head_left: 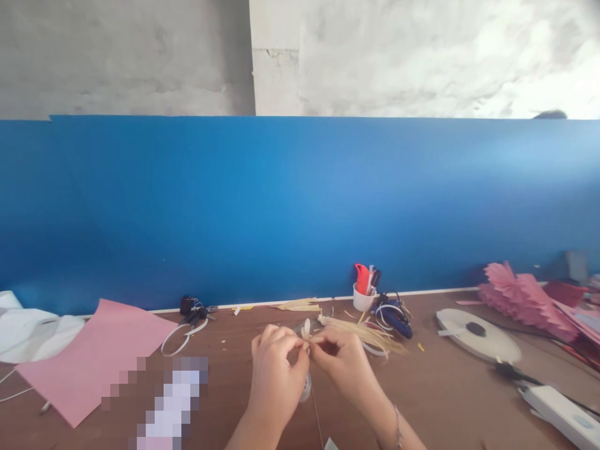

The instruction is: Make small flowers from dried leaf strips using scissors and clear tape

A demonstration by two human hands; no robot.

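Note:
My left hand [279, 362] is closed in a pinch, thumb against forefinger, on a small cream flower-like piece [306, 330] with petal-shaped tips pointing up. From the other side, the thumb and forefinger of my right hand [340, 353] pinch the same piece. Fingertips cover its lower part. Below the hands, a small clear round object [305, 389], perhaps a tape roll, is partly hidden by my left hand. Just behind my right hand lies a bundle of pale straw-like strips [375, 334].
Along the blue partition [300, 206] stand a white cup [363, 297] with pens, a dark blue object [398, 322] and black-handled scissors [194, 314]. Pink paper [100, 356] lies left. At right are a cream oval disc [482, 337], pink folded paper [525, 300] and a power strip [562, 415].

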